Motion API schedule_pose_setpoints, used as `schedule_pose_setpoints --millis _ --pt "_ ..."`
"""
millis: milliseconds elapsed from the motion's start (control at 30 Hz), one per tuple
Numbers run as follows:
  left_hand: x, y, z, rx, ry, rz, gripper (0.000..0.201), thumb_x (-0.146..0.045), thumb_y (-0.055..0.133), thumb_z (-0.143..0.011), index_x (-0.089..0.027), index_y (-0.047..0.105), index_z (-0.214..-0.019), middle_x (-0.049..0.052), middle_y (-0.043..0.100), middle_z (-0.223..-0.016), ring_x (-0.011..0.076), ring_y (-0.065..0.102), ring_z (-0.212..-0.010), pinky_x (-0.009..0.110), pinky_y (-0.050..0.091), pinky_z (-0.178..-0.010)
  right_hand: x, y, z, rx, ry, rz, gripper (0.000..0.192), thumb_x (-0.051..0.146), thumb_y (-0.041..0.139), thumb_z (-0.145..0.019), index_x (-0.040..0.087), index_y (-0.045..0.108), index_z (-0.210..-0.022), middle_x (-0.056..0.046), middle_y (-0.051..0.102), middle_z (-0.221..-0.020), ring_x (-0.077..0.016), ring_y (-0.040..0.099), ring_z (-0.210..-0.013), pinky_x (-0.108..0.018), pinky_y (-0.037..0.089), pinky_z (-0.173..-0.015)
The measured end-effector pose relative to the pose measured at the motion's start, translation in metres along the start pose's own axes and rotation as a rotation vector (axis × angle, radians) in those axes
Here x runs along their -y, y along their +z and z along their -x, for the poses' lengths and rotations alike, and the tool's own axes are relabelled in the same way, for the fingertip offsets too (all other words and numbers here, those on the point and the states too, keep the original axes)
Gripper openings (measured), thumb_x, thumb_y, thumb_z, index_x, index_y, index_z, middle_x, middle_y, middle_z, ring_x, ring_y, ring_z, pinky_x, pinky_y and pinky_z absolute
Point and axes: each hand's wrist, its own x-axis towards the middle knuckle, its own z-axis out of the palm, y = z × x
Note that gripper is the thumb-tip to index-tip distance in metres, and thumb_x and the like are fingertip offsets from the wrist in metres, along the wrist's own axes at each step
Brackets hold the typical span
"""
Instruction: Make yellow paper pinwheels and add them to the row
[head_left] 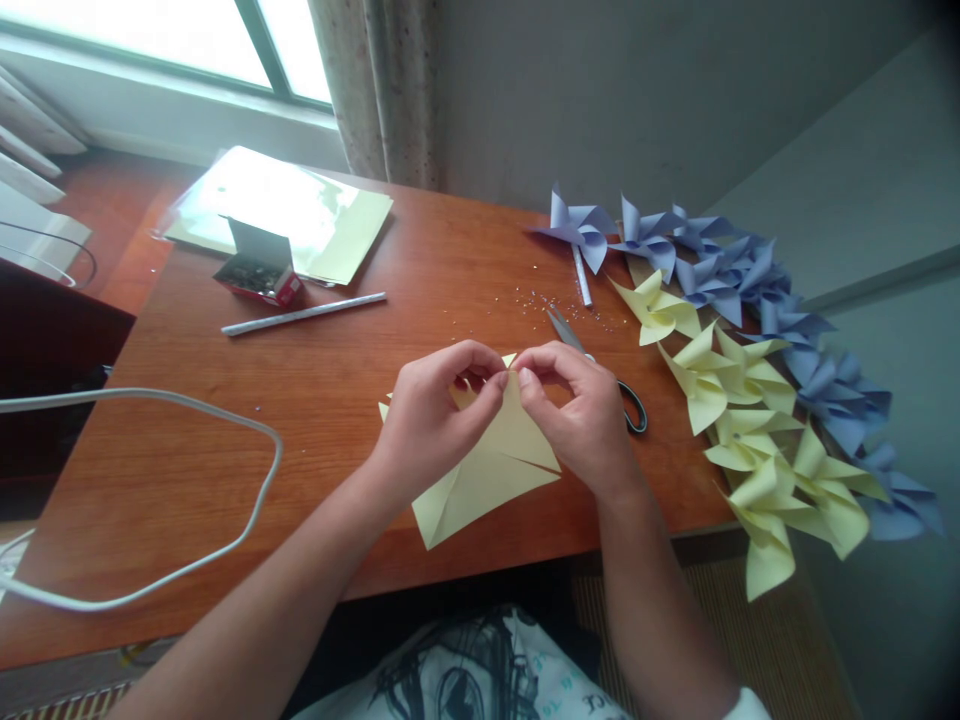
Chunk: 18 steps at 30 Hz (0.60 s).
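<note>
A yellow paper square (472,485) with slits cut in from its corners lies on the table in front of me. My left hand (442,405) pinches its far corner between thumb and forefinger. Right beside it, my right hand (574,410) pinches the same corner, the two sets of fingertips nearly touching. Anything small between the fingertips is hidden. Black-handled scissors (634,405) lie partly under my right hand, blades pointing away.
Finished yellow pinwheels (750,430) and blue pinwheels (720,265) crowd the right side. A small red box (262,275), a white paper stick (304,313) and yellow sheets (360,235) lie at the back left. A white cable (270,470) loops at left. Tiny scraps (544,303) are scattered behind my hands.
</note>
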Motion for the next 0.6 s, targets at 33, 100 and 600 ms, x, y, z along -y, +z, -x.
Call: schedule_pose_setpoints --millis 33,100,600 --pt "0.0004 -0.0003 -0.0001 -0.004 -0.006 0.007 0.007 -0.020 0.065 -0.087 -0.018 0.067 -0.081 0.001 0.070 -0.075 0.0132 0.062 -0.069 0.025 0.049 -0.065 -0.0005 0.0007 0.0008 -0.006 0.014 -0.025 0.010 0.017 0.059 -0.091 0.024 0.066 -0.089 -0.001 0.070 -0.088 -0.0182 0.067 -0.084 -0.033 0.056 -0.079" --pt "0.0010 -0.0009 -0.0004 -0.007 -0.020 0.024 0.006 -0.020 0.065 -0.087 -0.017 0.067 -0.082 0.001 0.069 -0.076 0.0134 0.062 -0.070 0.025 0.049 -0.065 -0.0013 0.0019 0.0023 -0.013 0.046 -0.078 0.007 0.021 0.060 -0.092 0.023 0.066 -0.091 -0.002 0.070 -0.091 -0.0186 0.068 -0.087 -0.034 0.057 -0.081" --pt "-0.0009 -0.0009 -0.0004 0.007 -0.008 0.016 0.008 -0.019 0.065 -0.086 -0.017 0.068 -0.080 0.001 0.069 -0.075 0.0130 0.062 -0.069 0.025 0.049 -0.067 0.0034 -0.0008 0.0018 0.003 -0.045 0.029 0.009 0.019 0.062 -0.092 0.025 0.066 -0.085 0.000 0.069 -0.084 -0.0172 0.065 -0.079 -0.033 0.054 -0.076"
